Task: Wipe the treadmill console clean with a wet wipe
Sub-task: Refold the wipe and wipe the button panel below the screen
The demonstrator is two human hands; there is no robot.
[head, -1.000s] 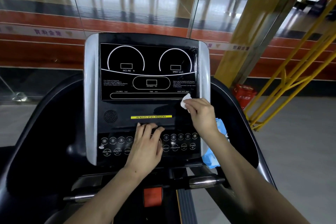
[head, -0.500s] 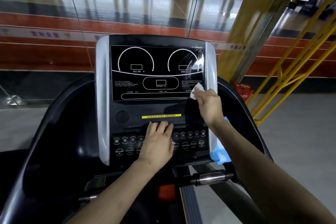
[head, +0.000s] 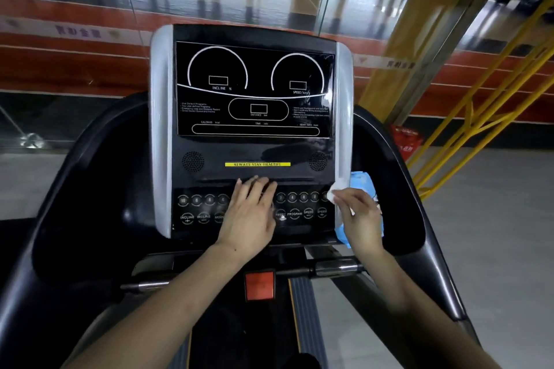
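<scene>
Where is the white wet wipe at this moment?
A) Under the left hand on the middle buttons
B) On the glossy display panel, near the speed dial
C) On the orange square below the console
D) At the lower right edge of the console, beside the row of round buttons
D: the right hand pinches the crumpled white wet wipe against the grey right rim of the black treadmill console, just right of the row of round buttons.

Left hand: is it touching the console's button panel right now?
Touching. The head view shows the left hand lying flat on the button panel, covering its middle buttons.
</scene>
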